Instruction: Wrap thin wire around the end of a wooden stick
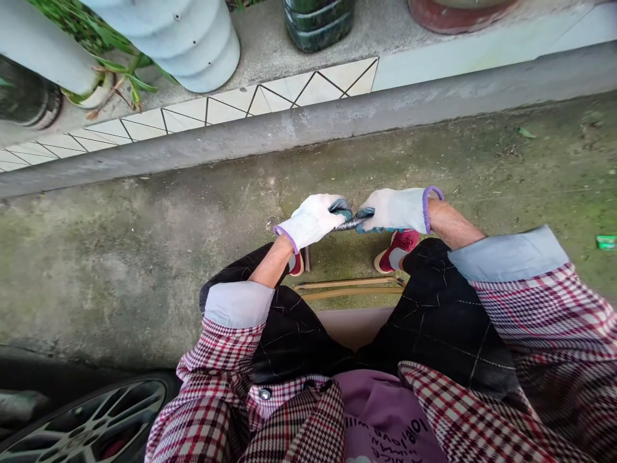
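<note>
My left hand (pixel 318 218), in a white glove with a dark grip coating and a purple cuff, is closed around one end of a thin, dark, silvery strip (pixel 348 224). My right hand (pixel 396 209), gloved the same way, pinches the other end. Only a short length shows between the two hands, so its kind is unclear. The fists nearly meet above the ground, between my red shoes. Closer to me, two long tan strips (pixel 349 283) with dark tips lie across the gap between my legs.
A pale seat edge (pixel 357 321) shows between my thighs. Ahead runs a low tiled ledge (pixel 270 96) bearing a white ribbed container (pixel 193 45), a dark green bottle (pixel 318 22) and other pots. A car wheel (pixel 91 418) stands at lower left. A small green packet (pixel 606 242) lies at right.
</note>
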### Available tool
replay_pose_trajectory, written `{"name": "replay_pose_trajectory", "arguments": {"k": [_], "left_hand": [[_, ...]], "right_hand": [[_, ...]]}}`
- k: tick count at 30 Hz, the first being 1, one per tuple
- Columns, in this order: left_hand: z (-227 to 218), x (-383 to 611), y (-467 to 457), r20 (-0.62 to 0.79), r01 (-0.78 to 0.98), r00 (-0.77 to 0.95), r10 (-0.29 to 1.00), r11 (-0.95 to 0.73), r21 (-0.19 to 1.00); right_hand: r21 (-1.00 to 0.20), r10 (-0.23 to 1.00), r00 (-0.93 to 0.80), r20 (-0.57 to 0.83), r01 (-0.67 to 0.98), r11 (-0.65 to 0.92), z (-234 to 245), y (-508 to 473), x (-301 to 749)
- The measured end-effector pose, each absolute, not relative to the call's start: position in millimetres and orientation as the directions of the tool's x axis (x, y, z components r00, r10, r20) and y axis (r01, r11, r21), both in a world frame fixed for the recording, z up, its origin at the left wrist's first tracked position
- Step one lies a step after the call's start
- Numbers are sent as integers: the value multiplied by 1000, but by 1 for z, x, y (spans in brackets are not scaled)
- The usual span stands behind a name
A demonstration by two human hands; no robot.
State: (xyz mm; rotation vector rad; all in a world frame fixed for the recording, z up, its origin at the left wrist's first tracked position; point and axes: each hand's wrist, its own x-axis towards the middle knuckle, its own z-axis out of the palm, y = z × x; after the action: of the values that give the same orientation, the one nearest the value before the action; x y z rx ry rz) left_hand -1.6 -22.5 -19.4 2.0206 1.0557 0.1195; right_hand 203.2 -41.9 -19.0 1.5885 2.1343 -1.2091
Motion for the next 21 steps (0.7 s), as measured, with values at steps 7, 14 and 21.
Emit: {"name": "replay_pose_trajectory", "arguments": {"k": [7,14,21], "left_hand": [[-31,2,-26,-189,577,503,844,-165,800],[-20,7,-30,-291,791,420,860,-190,581],[-21,3,-30,-290,755,485,825,-228,615]], "right_hand": [[-315,725,-310,-615,939,135,-6,-34,202],[-217,741,-236,-629,968,124,-6,-32,202],[-216,767,-179,-616,975,54,-12,-32,205]]}}
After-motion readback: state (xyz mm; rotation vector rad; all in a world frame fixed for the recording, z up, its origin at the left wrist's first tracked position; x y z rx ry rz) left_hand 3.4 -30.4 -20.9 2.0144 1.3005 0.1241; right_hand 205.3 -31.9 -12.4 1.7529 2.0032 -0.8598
